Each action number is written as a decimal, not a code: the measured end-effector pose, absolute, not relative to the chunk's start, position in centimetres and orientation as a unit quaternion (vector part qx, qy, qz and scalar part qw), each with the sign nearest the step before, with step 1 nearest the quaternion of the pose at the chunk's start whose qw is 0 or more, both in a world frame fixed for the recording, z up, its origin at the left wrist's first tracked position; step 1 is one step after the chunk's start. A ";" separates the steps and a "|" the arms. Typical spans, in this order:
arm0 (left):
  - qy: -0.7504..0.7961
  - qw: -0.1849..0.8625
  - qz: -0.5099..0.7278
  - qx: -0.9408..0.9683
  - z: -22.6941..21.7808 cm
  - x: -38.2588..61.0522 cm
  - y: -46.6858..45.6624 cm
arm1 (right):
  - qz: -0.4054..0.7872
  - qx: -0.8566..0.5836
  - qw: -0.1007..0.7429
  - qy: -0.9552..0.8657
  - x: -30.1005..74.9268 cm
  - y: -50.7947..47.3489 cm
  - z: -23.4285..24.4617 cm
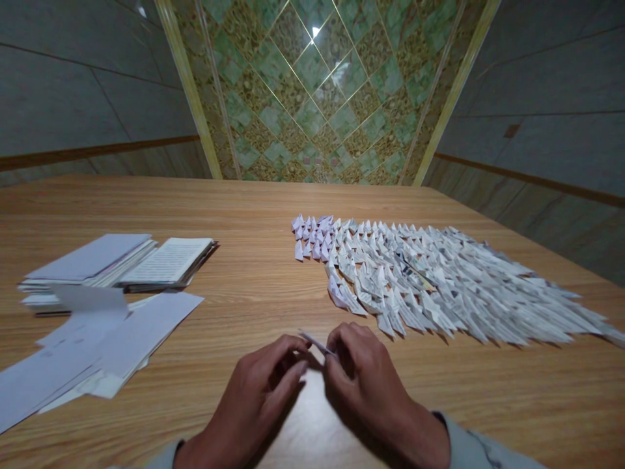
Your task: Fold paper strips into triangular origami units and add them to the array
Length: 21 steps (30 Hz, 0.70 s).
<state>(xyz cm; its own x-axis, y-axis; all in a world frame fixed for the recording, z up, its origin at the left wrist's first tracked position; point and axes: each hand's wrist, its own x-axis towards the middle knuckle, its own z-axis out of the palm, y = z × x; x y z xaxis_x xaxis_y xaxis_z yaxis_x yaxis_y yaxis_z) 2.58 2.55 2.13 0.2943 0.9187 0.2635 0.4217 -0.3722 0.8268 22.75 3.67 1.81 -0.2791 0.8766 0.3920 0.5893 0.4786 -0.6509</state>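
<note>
A small folded piece of paper (317,342), seen nearly edge-on, is held just above the table in front of me. My right hand (364,365) pinches its right end between thumb and curled fingers. On the other side, my left hand (266,384) is loosely curved, thumb and index finger parted, with the index fingertip at or against the paper's left end. Beyond my right hand lie rows of small folded paper pieces with pointed tips (430,286), mostly printed white paper. The far left rows are plain pale-lilac pieces (312,238).
The wood-grain table (244,221) reaches to a green-and-gold tiled wall (312,117). At left are a paper stack (92,257), a smaller stack of printed sheets (168,260) and loose paper strips (141,335), one standing partly raised.
</note>
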 end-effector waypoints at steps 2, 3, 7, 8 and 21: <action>0.439 0.396 0.378 0.713 2.2 3.1 2.3 | 0.189 -0.454 0.372 -0.787 22.3 3.3 1.6; 0.440 0.428 0.383 0.691 2.3 3.3 2.2 | 0.190 -0.445 0.371 -0.793 22.1 3.1 1.5; 0.436 0.531 0.419 0.594 2.0 3.8 2.3 | 0.216 -0.418 0.350 -0.810 21.6 2.6 1.6; 0.427 0.550 0.426 0.577 1.9 3.8 2.3 | 0.231 -0.412 0.343 -0.812 21.7 2.6 1.7; 0.394 0.626 0.440 0.508 1.6 3.9 2.3 | 0.453 -0.401 0.361 -0.710 22.0 3.3 3.0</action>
